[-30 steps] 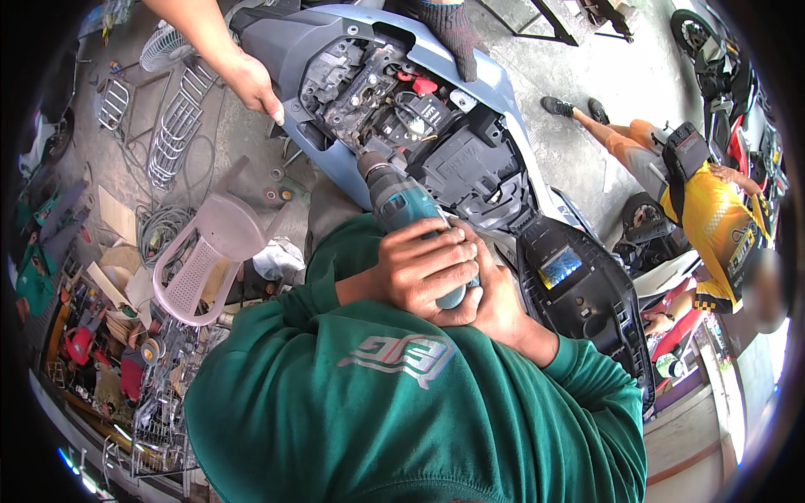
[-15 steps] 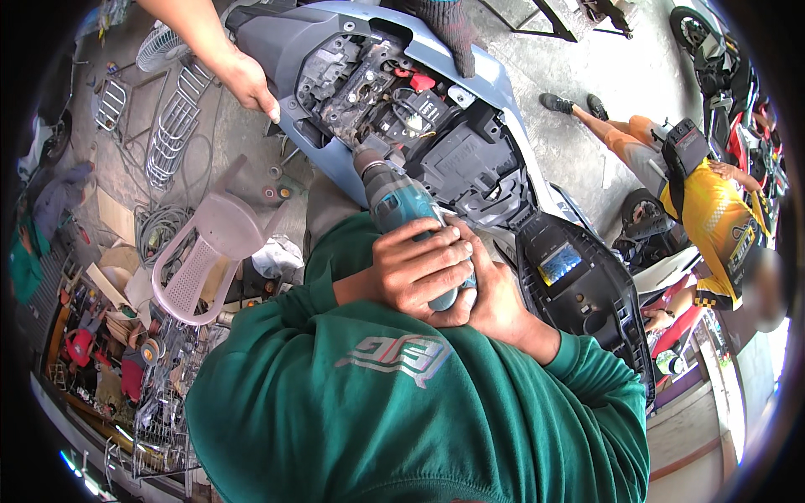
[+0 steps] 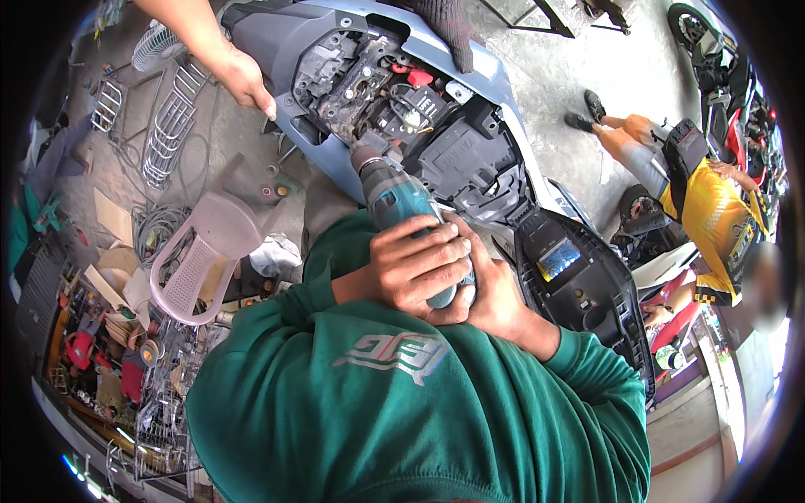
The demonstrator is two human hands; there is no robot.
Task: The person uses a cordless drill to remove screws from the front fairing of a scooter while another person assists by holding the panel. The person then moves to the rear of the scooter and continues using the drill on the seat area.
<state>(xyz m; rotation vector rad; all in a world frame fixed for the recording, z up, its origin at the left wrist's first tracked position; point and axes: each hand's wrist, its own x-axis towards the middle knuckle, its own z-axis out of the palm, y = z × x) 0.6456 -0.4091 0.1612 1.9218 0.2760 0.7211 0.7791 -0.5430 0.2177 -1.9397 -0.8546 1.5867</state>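
My left hand (image 3: 412, 261) is wrapped round a teal cordless drill (image 3: 399, 199). Opposite it, my right hand (image 3: 501, 295) closes on the drill's grip, so both hands hold the tool close to my chest. The chuck points away from me, down into the uncovered rear of a blue-grey scooter (image 3: 335, 172), by its metal frame (image 3: 356, 88). The tip of the bit is hidden in the frame area. Just right of it sits a black battery (image 3: 423, 105) with a red terminal cover. Its open seat (image 3: 579, 293) lies underside up at my right.
A co-worker's bare hand (image 3: 245, 82) rests on the scooter's left panel; a dark gloved hand (image 3: 457, 38) touches its far edge. At left stand a pinkish plastic chair (image 3: 210, 243), metal racks (image 3: 172, 126) and coiled cable (image 3: 159, 230). A person in yellow (image 3: 713, 210) is at right.
My hands and the drill hold nearly the same place. At right, the person in yellow has shifted a foot; at the far left, a person in green has moved slightly.
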